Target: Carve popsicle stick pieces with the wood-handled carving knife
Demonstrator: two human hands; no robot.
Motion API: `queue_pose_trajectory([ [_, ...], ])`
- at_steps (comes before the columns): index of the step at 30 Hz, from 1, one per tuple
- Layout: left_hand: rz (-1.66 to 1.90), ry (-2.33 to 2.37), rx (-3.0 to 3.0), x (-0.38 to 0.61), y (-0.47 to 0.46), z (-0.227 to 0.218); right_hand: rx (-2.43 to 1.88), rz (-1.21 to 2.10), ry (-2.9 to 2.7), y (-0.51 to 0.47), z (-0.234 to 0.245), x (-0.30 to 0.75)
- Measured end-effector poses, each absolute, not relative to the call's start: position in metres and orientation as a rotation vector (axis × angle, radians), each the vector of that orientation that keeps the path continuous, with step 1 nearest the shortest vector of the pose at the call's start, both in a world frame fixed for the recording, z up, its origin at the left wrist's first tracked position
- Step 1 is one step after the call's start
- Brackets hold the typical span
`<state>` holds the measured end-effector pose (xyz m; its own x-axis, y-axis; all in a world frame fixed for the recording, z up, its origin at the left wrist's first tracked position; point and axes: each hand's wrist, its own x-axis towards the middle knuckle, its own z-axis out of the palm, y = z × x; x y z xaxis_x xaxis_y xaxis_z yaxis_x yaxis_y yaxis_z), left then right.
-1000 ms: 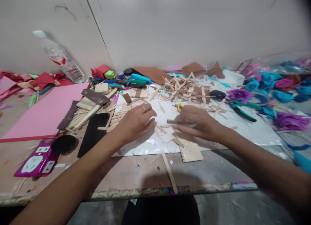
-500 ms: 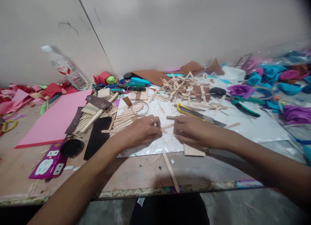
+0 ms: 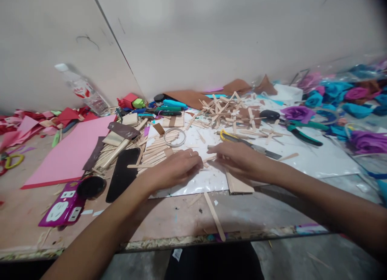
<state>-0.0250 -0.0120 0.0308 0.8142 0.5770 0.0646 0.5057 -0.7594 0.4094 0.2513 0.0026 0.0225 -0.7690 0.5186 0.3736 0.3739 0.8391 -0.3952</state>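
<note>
Sticks (image 3: 208, 158) at frame centre are pinched between left hand (image 3: 175, 169) and right hand (image 3: 238, 161); the knife (image 3: 248, 143) just behind could be knocked.

pale panelled wall (image 3: 211, 38) behind a worn wooden worktable (image 3: 169, 215)

Pale tan sticks (image 3: 223, 106); pink sheet (image 3: 72, 151); magenta-and-white power strip (image 3: 62, 207); black phone (image 3: 122, 173); purple and turquoise paper flowers (image 3: 329, 100); yellow-and-black knife (image 3: 242, 141); brown counter (image 3: 181, 215).
</note>
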Motion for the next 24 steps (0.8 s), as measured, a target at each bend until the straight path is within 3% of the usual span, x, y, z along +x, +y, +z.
queue_pose_trajectory([
  [6, 0.456, 0.912, 2.597, -0.015, -0.016, 0.023, -0.561, 0.387, -2.311, 0.002, 0.025, 0.249],
  [13, 0.802, 1.098, 2.242, -0.002, -0.024, 0.019, -0.718, 0.818, -1.971, 0.003, 0.024, 0.245],
  [20, 0.963, 1.173, 2.048, 0.000, -0.021, 0.007, -0.743, 0.259, -2.223, 0.008, 0.015, 0.250],
  [24, 1.076, 1.275, 1.990, 0.000, -0.020, 0.004, -0.611, 0.156, -2.408, -0.013, 0.018, 0.237],
])
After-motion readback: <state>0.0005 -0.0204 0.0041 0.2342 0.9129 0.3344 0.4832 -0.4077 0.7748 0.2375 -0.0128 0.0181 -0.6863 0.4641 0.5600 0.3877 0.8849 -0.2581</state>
